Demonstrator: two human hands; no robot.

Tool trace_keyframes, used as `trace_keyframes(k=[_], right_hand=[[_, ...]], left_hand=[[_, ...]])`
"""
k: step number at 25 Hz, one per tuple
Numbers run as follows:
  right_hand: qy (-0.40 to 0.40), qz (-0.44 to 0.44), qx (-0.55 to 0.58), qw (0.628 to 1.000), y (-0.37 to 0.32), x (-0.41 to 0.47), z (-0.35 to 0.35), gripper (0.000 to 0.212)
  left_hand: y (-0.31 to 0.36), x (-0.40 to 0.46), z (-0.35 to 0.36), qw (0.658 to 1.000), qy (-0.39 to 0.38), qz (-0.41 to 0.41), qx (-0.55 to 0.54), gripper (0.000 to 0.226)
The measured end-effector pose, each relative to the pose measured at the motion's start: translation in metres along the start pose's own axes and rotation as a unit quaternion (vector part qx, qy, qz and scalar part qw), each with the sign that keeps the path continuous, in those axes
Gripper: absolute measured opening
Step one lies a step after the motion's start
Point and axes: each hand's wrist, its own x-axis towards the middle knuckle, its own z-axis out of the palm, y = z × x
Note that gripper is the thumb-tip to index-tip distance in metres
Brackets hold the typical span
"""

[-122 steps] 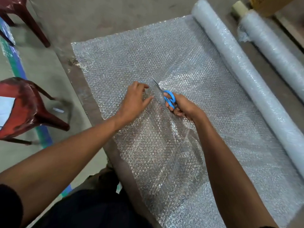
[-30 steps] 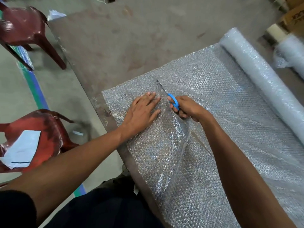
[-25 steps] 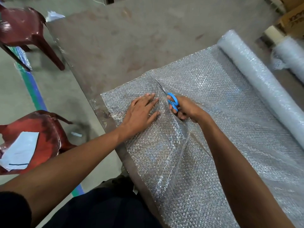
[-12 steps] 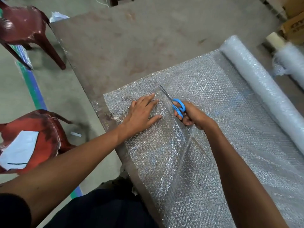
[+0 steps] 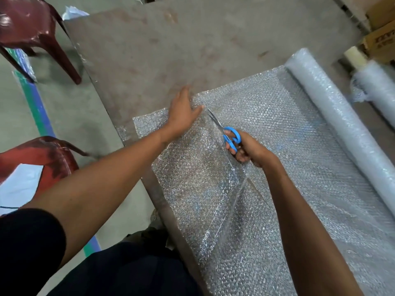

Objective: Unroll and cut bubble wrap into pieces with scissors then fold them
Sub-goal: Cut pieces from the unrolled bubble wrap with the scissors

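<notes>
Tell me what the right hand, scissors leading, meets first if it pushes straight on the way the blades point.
The right hand drives the scissors up-left; the blade tips already sit beside the left hand thumb, so it likely meets that first, then the bubble wrap far edge.

Blue-handled scissors (image 5: 230,136), clear dotted bubble wrap (image 5: 288,146), dark red chairs (image 5: 32,30), grey-brown table (image 5: 171,50)
</notes>
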Motion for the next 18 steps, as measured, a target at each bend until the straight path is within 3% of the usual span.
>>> trace_keyframes(k=[4, 18], right_hand=[[-0.002, 0.004, -0.006, 1.000, 0.002, -0.001, 0.002, 0.054], [-0.017, 0.004, 0.009, 1.000, -0.003, 0.004, 0.001, 0.049]], left_hand=[[-0.009, 0.034, -0.007, 0.998, -0.040, -0.044, 0.012, 0.033], [-0.023, 0.058, -0.010, 0.992, -0.092, -0.064, -0.056, 0.023]])
